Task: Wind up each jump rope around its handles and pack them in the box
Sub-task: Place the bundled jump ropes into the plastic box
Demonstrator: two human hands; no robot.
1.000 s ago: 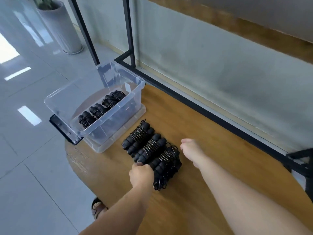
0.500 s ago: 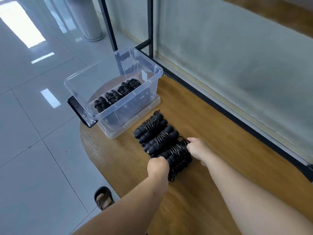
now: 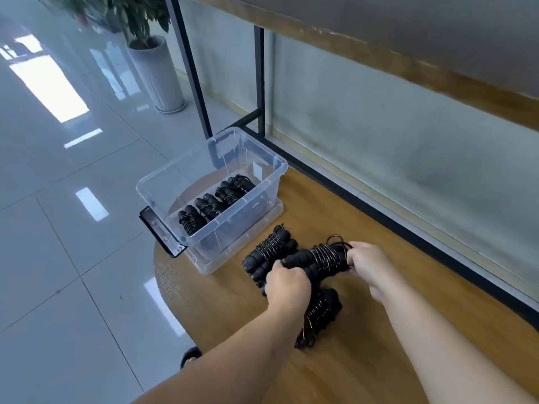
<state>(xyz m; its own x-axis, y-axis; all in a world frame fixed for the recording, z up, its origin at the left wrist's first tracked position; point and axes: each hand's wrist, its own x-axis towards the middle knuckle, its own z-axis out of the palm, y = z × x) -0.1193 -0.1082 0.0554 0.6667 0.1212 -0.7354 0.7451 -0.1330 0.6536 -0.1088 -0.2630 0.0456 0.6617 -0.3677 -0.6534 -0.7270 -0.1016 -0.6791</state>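
Wooden surface point(image 3: 379, 330) at centre frame carries the black wound jump rope bundle point(image 3: 319, 262), lifted between both hands near the clear plastic box point(image 3: 268, 164). Loose coils could slip off if either grip slackens. Left hand point(image 3: 287, 282) and right hand point(image 3: 369, 263) curl fingers round its ends.

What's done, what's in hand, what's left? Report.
Done: three wound ropes lie in the clear box. In hand: the left hand and right hand grip one wound bundle by its ends. Left: two wound bundles on the table, one nearer the box, one nearer the person.
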